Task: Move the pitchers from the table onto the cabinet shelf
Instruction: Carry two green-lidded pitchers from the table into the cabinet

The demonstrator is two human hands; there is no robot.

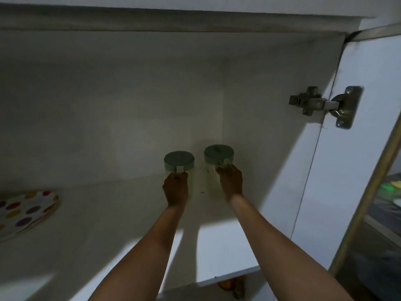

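Note:
Two clear pitchers with pale green lids stand side by side deep on the white cabinet shelf [121,224], near the back right corner. My left hand [175,189] is wrapped around the handle side of the left pitcher [179,160]. My right hand [231,181] grips the right pitcher [218,153] the same way. Both arms reach straight into the cabinet. The hands cover the lower fronts of the pitchers.
A plate with coloured polka dots [26,211] lies on the shelf at the far left. The cabinet door [366,148] stands open on the right, with a metal hinge [325,105]. Something orange [230,285] shows below the shelf's front edge.

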